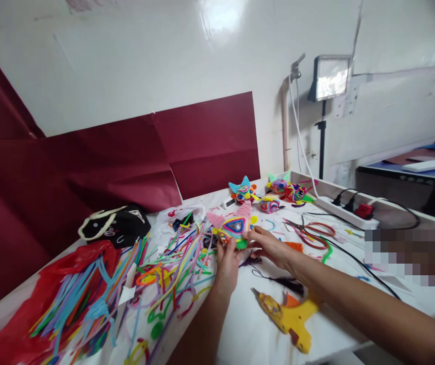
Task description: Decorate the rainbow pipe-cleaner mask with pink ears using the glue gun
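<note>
Both my hands hold a small multicoloured pipe-cleaner figure (234, 226) with pink ears above the white table (255, 329). My left hand (227, 263) grips it from below, fingers closed on its lower edge. My right hand (269, 245) pinches its right side. A thick heap of loose coloured pipe cleaners (171, 263) lies just left of the figure. A yellow glue gun (289, 317) lies on the table under my right forearm.
Several finished pipe-cleaner figures (270, 192) stand at the back. Red-handled scissors (310, 230), a white power strip (348, 212) with cables, a black bag (116, 225) and a red plastic bag (50, 304) of pipe cleaners lie around. Maroon paper (187, 147) backs the table.
</note>
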Demonstrator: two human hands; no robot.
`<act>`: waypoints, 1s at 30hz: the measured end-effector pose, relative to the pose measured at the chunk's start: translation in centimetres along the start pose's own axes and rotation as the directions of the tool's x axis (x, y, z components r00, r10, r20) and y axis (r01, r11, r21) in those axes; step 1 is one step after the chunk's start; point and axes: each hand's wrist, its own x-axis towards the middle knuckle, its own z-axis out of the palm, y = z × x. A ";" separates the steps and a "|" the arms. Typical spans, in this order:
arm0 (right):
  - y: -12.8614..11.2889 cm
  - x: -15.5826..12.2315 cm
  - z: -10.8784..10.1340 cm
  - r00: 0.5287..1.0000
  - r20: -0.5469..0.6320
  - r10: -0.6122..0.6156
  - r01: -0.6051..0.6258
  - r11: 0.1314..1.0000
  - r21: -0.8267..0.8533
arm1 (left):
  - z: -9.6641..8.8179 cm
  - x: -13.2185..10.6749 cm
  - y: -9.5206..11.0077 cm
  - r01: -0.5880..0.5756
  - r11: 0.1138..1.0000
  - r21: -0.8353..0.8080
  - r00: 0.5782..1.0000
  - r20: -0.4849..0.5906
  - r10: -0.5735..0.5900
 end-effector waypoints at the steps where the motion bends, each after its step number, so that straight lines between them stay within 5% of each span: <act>1: 0.0 0.0 -0.1 1.000 -0.002 -0.003 0.003 1.000 -0.012 | 0.0 0.0 0.0 0.006 1.000 0.001 1.000 0.001 -0.006; 13: 0.8 0.3 0.1 0.998 -0.022 -0.062 0.056 0.975 -0.213 | -0.2 0.3 -0.1 -0.065 0.998 0.012 0.998 -0.022 0.066; 19: 0.7 1.4 -2.2 0.994 -0.026 -0.111 0.093 0.921 -0.378 | -0.2 0.6 0.4 -0.075 0.997 0.009 0.996 -0.055 0.076; 25: 0.4 5.9 -6.8 0.987 0.076 -0.142 0.156 0.736 -0.659 | -0.8 1.3 1.4 -0.142 0.990 0.006 0.980 -0.137 0.141; 30: 0.9 8.9 -7.5 0.955 0.289 -0.062 0.276 0.533 -0.800 | -1.3 1.7 1.8 -0.156 0.986 0.055 0.967 -0.193 0.164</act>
